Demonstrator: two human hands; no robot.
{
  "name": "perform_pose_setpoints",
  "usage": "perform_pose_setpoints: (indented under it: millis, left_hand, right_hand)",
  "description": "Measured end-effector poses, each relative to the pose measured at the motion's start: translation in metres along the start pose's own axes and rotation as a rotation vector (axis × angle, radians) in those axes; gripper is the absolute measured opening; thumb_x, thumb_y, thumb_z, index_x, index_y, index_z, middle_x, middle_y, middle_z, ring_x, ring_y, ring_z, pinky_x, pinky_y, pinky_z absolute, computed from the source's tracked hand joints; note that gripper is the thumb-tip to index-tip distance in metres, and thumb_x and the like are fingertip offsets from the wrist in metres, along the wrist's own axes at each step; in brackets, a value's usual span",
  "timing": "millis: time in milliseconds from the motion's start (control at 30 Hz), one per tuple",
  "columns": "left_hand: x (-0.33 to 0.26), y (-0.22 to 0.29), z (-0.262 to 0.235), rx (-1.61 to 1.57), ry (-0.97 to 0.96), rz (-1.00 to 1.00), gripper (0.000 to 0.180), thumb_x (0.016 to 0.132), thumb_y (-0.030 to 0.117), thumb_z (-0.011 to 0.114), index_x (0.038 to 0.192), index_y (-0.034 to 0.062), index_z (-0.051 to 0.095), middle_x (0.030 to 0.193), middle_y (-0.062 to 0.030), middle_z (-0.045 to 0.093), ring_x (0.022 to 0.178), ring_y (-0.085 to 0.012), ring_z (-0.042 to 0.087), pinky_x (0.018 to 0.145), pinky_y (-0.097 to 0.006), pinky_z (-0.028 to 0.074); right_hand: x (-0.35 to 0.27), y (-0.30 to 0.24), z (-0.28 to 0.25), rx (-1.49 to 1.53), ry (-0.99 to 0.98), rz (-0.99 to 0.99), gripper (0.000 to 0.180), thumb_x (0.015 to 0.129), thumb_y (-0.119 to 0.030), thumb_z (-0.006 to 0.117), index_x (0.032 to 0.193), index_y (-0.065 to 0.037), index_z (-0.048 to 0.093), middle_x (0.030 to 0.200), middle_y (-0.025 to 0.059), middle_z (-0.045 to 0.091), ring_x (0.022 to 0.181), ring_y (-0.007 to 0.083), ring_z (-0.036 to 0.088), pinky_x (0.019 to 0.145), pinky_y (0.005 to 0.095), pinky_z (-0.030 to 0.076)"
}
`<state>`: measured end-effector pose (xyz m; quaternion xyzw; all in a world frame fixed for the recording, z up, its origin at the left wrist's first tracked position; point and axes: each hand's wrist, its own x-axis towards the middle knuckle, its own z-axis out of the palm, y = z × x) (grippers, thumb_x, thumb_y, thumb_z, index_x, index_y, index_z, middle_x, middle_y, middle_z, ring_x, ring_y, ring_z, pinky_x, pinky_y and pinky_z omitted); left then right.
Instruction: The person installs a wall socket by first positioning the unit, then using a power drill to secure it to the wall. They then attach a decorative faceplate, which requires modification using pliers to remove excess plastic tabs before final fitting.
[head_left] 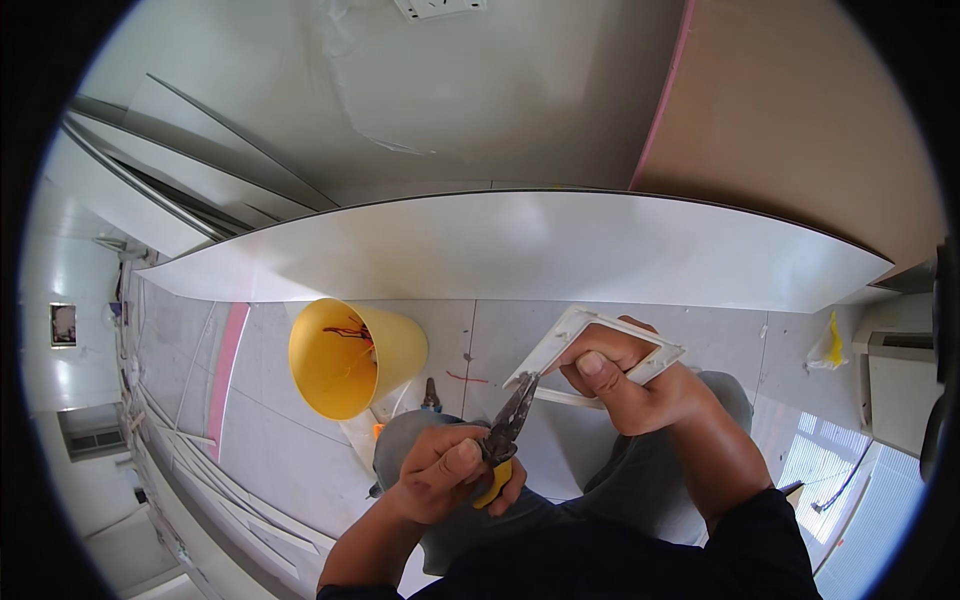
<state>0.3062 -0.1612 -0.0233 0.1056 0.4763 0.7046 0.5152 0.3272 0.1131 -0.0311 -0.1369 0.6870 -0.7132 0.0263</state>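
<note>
My left hand is closed round the yellow handles of a pair of pliers, whose dark jaws point up and to the right. In my right hand is a white rectangular plastic frame, gripped by its edge with the thumb on the near side and fingers reaching through and behind it. The pliers' tips meet the frame's left corner; whether they pinch it is too small to tell. Both hands are above my knees, in front of my body.
A yellow bucket with wires inside lies tipped at left. Beside it a small tool is on the tiled floor. A long white panel stretches across ahead. Thin strips lie at left, and a brown board leans at right.
</note>
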Motion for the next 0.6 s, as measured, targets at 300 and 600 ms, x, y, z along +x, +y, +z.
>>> perform_pose_setpoints:
  millis: [300, 600]
  left_hand:
    - [-0.002, -0.002, -0.001, -0.021, 0.006, -0.013, 0.061, 0.107, 0.053, 0.048, 0.103, -0.006, 0.063, 0.081, -0.0173, 0.067, 0.064, -0.0146, 0.057, 0.058, -0.027, 0.04]
    - [0.003, 0.008, -0.006, 0.219, -0.097, -0.006, 0.065, 0.104, 0.054, 0.051, 0.12, -0.0066, 0.07, 0.108, -0.0192, 0.074, 0.102, -0.0257, 0.07, 0.096, -0.032, 0.05]
  right_hand:
    - [0.003, -0.001, -0.001, -0.031, -0.011, -0.043, 0.023, 0.11, -0.017, 0.047, 0.112, -0.005, 0.067, 0.079, 0.0185, 0.067, 0.063, 0.0279, 0.06, 0.065, 0.0361, 0.048]
    - [0.004, -0.003, 0.002, -0.07, 0.067, 0.007, 0.024, 0.11, -0.018, 0.047, 0.112, -0.004, 0.067, 0.079, 0.0186, 0.067, 0.064, 0.0259, 0.059, 0.065, 0.0354, 0.047]
